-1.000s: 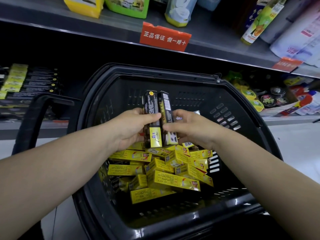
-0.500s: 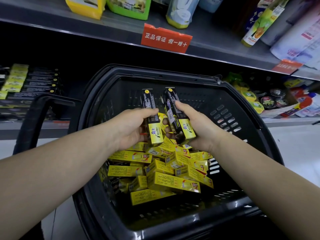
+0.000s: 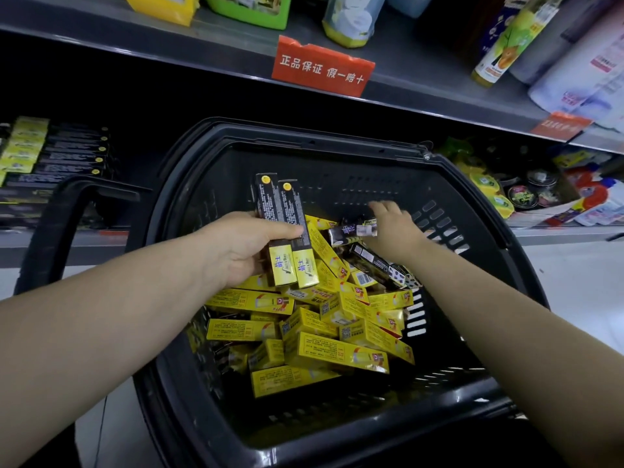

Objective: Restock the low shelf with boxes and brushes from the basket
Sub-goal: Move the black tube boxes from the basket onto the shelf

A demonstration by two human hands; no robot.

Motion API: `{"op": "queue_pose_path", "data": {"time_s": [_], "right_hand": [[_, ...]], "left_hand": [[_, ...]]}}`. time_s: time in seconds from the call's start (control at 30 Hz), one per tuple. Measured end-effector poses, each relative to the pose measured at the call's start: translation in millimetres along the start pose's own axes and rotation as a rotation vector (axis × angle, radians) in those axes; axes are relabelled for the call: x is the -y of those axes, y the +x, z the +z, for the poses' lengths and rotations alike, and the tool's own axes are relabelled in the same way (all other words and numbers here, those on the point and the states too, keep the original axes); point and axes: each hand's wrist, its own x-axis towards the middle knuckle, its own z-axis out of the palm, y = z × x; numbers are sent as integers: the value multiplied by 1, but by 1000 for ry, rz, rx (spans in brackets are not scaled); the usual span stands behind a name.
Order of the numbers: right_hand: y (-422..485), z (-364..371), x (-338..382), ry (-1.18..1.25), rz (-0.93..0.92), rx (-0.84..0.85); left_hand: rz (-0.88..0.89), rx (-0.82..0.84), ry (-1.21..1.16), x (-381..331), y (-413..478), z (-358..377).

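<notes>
Black-and-yellow boxes [image 3: 282, 211], both now pinched by my left hand [image 3: 236, 255] fingers [image 3: 285, 230] over the basket [image 3: 304, 136]; freed right hand [image 3: 393, 229] reaches inside for another pack [image 3: 351, 231], grip unclear.

Grey upper shelf [image 3: 422, 67], pale floor [image 3: 574, 285] below.

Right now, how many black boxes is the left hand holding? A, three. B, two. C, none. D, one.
B: the left hand grips two black boxes side by side, yellow ends down, over the basket.
</notes>
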Motion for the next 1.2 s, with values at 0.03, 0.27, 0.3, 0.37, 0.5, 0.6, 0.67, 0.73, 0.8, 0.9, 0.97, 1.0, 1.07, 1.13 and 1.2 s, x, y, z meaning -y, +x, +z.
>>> {"op": "queue_pose_path", "data": {"time_s": [0.03, 0.27, 0.3, 0.37, 0.5, 0.6, 0.67, 0.73, 0.8, 0.9, 0.97, 1.0, 1.07, 1.13, 1.2], "right_hand": [[5, 13, -9, -101, 4, 30], [18, 31, -13, -604, -102, -154], [18, 28, -11, -624, -140, -196], [13, 18, -11, -564, -182, -266], [-3, -6, -27, -68, -267, -365], [-22, -19, -26, 246, -346, -406], [-28, -27, -17, 246, -430, -419], [-32, -32, -5, 207, -518, -420], [-36, -36, 7, 220, -517, -385], [-39, -33, 23, 229, -359, -245], [-41, -32, 32, 293, -271, -186], [-41, -31, 36, 397, -221, -130], [-46, -29, 48, 677, -146, 67], [-51, -22, 58, 838, -144, 254], [-51, -12, 63, 955, -110, 352]], "left_hand": [[-3, 4, 2, 0, 0, 0], [-31, 22, 29, 0, 1, 2], [-32, 18, 28, 0, 2, 1], [-32, 13, 17, 0, 3, 1], [-9, -28, -9, 1, 5, -1], [51, -81, -3, 1, 8, -2], [84, -107, 16, 2, 9, -4], [81, -113, 15, 3, 10, -3], [61, -115, 0, 3, 9, -2], [56, -122, -89, 0, 9, -2], [55, -114, -161, -2, 7, -2], [57, -108, -185, -2, 6, -2], [58, -91, -214, -3, 5, -1], [56, -61, -220, -3, 4, 1], [61, -37, -215, -4, 4, 1]]}}
